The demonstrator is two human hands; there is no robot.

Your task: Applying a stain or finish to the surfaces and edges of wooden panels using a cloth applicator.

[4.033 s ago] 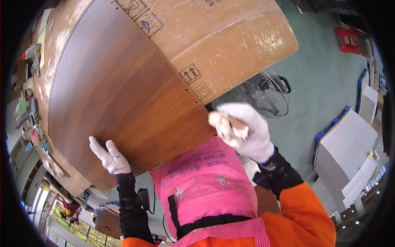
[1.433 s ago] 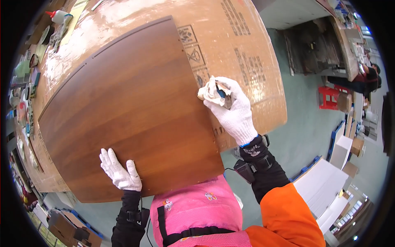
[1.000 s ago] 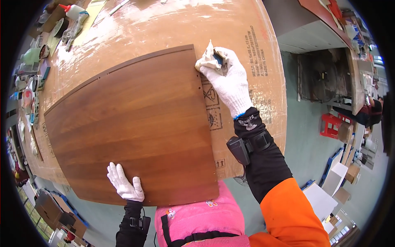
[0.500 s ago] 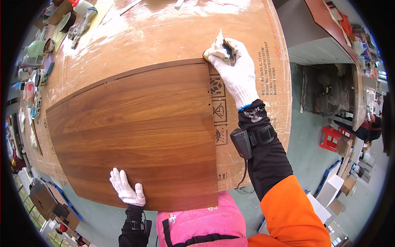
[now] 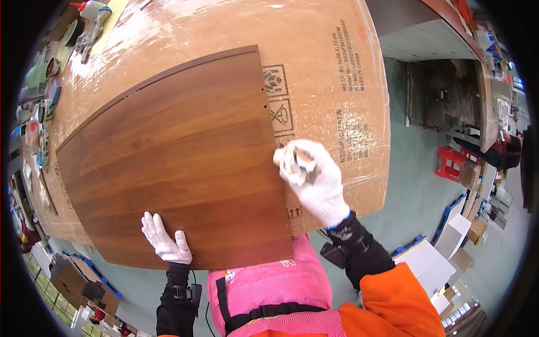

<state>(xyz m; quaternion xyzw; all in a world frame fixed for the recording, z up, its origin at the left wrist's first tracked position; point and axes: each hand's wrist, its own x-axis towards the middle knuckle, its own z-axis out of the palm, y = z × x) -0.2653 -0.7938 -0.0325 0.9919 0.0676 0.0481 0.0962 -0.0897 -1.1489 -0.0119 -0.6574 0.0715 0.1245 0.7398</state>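
A brown wood-grain panel [image 5: 185, 163] lies flat on a cardboard-covered table [image 5: 314, 62]. It has a groove along its far edge and small holes near its right edge. My left hand [image 5: 165, 238], in a white glove, rests flat on the panel's near left part with the fingers stretched. My right hand [image 5: 321, 182], gloved too, is closed round a crumpled whitish cloth [image 5: 296, 163] at the panel's right edge. Something dark shows inside the cloth, too small to name.
At the far left of the table are a glove [image 5: 92, 35], a white bottle with a red tip [image 5: 90, 9], a black tape roll [image 5: 73, 32] and assorted containers. To the right, across the floor, stand a dark-topped cabinet [image 5: 415, 28] and a red stool [image 5: 449, 163].
My right hand has come nearer with the cloth, from the panel's far right corner down along its right edge. My left hand stays flat on the panel. The whole view has shifted slightly.
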